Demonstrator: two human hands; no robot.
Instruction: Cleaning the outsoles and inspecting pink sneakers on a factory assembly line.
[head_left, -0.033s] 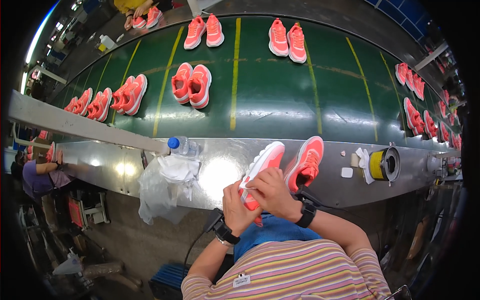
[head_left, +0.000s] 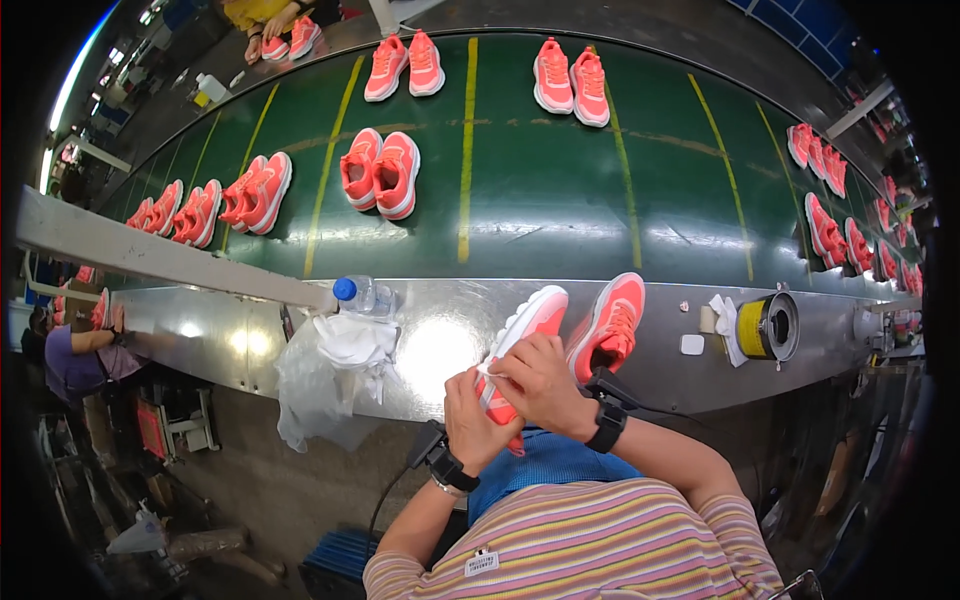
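Low in the middle of the frame, my left hand [head_left: 474, 420] is curled around the heel end of a pink running shoe with a thick white sole [head_left: 530, 322]. My right hand [head_left: 545, 385] lies over its side, and those fingertips pinch what looks like a small white scrap [head_left: 487, 369] by the sole. I cannot tell what it is made of. The shoe is tipped so the sole's side shows, toe pointing up the frame.

To do this well, I think I should grip the heel firmly, press softly and go bit by bit, so the pink part does not get smudged.

Just to the right, a matching pink shoe with pink laces [head_left: 612, 318] sits on the shiny silver metal bench [head_left: 650, 385].

Left of center stands a clear plastic bottle with a blue cap [head_left: 375, 298]; I cannot tell how full it is. Below it, a crumpled white cloth [head_left: 355, 340] lies on or in a thin see-through plastic bag [head_left: 305, 390]; I cannot tell which.

Right of center is a round metal can with a yellow and black side [head_left: 753, 330]. Its mouth is open, but it is too dark to see inside.
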